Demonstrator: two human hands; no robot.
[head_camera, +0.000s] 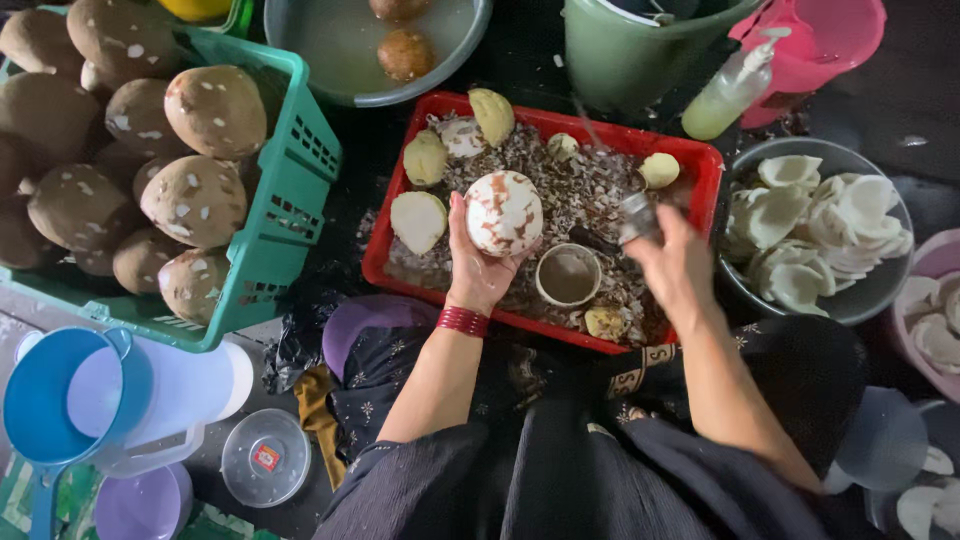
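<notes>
Coconut: a peeled coconut (503, 212), white with brown patches, cupped from below in the left hand (478, 262), over the red tray (700, 160).
Right hand: the right hand (672, 262) is closed on a blurred metal tool (634, 216), just right of the coconut.
Shell cup: a shell cup (568, 275) lies between both hands.
Basket: a green basket (290, 170) sits well left of the left hand.
Bowl: a bowl (880, 290) of white pieces sits right of the right hand.

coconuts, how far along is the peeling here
Done: the metal bowl holds a heap of white peeled pieces, and brown shavings cover the red tray. In hand: the left hand holds a mostly white coconut with brown patches; the right hand grips a blurred metal tool. Left: the green basket is piled with brown coconuts.
</notes>
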